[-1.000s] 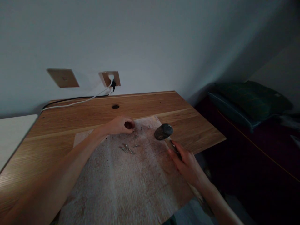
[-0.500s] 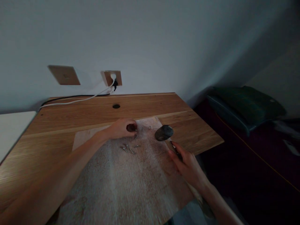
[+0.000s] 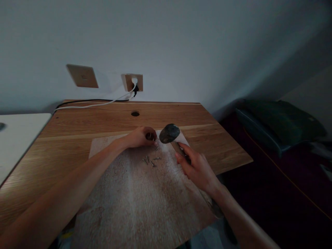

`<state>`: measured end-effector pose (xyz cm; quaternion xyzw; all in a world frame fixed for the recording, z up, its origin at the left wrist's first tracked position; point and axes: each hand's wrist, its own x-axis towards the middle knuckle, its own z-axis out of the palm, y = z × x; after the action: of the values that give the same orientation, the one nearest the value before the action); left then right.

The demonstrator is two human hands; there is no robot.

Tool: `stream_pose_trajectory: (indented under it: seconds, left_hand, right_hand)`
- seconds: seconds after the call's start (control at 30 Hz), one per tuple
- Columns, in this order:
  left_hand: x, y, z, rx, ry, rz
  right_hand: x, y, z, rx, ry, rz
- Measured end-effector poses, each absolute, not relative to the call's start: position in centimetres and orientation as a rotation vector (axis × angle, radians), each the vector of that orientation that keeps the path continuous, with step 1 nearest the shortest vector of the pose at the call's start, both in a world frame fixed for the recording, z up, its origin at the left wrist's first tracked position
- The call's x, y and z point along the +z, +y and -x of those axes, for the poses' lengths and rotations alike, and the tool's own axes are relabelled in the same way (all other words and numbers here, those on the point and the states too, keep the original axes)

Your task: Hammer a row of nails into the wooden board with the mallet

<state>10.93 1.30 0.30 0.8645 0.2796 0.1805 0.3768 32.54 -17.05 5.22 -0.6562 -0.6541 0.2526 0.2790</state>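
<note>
My right hand (image 3: 198, 167) is wrapped round the wooden handle of a mallet (image 3: 169, 133) with a thick dark head, raised just over the far right part of a worn board (image 3: 135, 204). Close to the mallet's left side, my left hand (image 3: 140, 137) is closed in a pinch near the board's far edge. A small shiny bit, seemingly a nail, shows at its fingertips; most of it is hidden. Several loose nails (image 3: 150, 162) lie on the board just in front of my left hand.
The board rests on a wooden desk (image 3: 109, 119) with a round cable hole (image 3: 135, 113). Behind it, a wall socket (image 3: 134, 82) has white and black cords plugged in. A white surface (image 3: 23, 138) is at left; dark green cushions (image 3: 281, 121) lie at right.
My right hand has lifted the mallet up and to the left, nearer my left hand. My left hand keeps its pinch at the same spot on the board. The view has shifted slightly.
</note>
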Motion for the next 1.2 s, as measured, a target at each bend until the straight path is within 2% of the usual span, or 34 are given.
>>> stream_pose_trajectory:
  seconds: [0.33, 0.8, 1.0, 1.2]
  left_hand:
    - [0.2, 1.5, -10.8, 0.464, 0.646, -2.099]
    - [1.3, 1.4, -10.8, 0.441, 0.74, -2.151]
    - [4.0, -1.1, -11.2, 0.123, 0.765, -2.504]
    - [4.3, -3.3, -12.4, 0.003, 0.812, -2.815]
  right_hand:
    - [4.1, -16.4, -31.4, 0.468, -1.895, 1.76]
    - [4.3, -17.3, -32.0, 0.518, -1.859, 1.776]
    - [3.8, -19.4, -33.3, 0.566, -1.792, 1.819]
    - [2.1, -19.6, -34.0, 0.516, -1.786, 1.781]
